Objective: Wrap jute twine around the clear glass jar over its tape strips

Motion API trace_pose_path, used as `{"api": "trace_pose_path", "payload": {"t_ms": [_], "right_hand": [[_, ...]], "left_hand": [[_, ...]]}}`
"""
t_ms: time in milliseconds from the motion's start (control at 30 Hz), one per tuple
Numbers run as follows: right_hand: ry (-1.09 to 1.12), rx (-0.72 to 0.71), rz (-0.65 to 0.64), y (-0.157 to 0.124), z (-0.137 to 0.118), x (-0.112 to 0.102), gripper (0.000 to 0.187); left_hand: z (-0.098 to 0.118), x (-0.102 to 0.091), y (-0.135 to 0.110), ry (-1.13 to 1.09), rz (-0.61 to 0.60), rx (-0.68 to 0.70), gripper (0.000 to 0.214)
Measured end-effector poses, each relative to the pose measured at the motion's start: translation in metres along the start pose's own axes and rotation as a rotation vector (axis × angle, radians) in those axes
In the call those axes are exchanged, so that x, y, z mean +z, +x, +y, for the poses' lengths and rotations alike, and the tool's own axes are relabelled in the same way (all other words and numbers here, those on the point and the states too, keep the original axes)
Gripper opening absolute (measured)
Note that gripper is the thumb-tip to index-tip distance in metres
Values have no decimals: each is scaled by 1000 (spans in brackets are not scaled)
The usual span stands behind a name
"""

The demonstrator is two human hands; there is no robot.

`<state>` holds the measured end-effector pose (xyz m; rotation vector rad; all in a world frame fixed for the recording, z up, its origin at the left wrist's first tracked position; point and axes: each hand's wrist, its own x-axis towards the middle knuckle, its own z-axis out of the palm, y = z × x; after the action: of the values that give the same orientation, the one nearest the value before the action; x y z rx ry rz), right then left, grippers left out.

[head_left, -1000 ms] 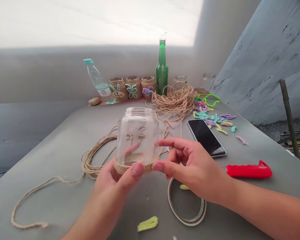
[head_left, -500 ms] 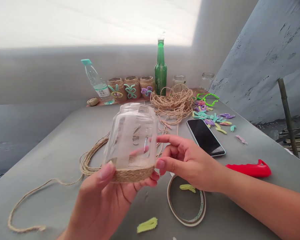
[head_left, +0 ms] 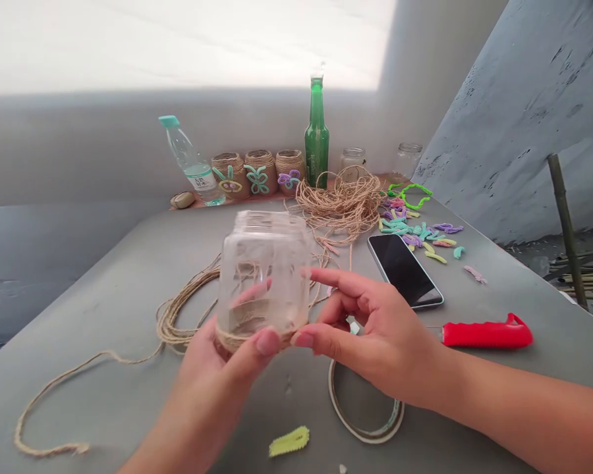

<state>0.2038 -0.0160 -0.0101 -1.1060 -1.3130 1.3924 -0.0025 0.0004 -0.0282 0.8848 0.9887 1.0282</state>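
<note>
A clear glass jar (head_left: 264, 276) with twine wound around its base is held above the table, almost upright. My left hand (head_left: 227, 368) wraps its lower part, thumb across the twine band (head_left: 234, 339) and the other fingers mostly behind the glass. On the jar's right side, my right hand (head_left: 370, 326) has its index finger against the glass and its thumb at the twine band; the remaining fingers curl inward. A loose twine coil (head_left: 175, 319) lies behind my left hand, with one end trailing left. Under my right hand lies a tape ring (head_left: 338, 415).
Along the back stand a water bottle (head_left: 200, 174), several twine-wrapped jars (head_left: 261, 172), a green bottle (head_left: 317, 141) and two bare jars (head_left: 409, 161). A twine heap (head_left: 343, 204), pipe-cleaner pieces (head_left: 415, 230), a phone (head_left: 405, 270) and a red-handled cutter (head_left: 487, 334) lie to the right.
The jar has turned and become more upright, sinking slightly. My left thumb has moved right across the twine band, and my right thumb has shifted slightly left along it.
</note>
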Motion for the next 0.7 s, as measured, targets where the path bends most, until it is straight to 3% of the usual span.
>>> {"api": "trace_pose_path", "payload": {"t_ms": [100, 300, 567, 700], "right_hand": [[8, -59, -56, 0, -4, -4, 61], [33, -58, -63, 5, -8, -11, 48], [196, 63, -35, 8, -4, -8, 58], [247, 176, -171, 12, -5, -12, 55]], "left_hand": [[7, 5, -1, -156, -16, -5, 59], [16, 12, -3, -265, -86, -7, 35], [14, 12, -5, -320, -185, -61, 40], [14, 12, -7, -343, -195, -75, 35]]}}
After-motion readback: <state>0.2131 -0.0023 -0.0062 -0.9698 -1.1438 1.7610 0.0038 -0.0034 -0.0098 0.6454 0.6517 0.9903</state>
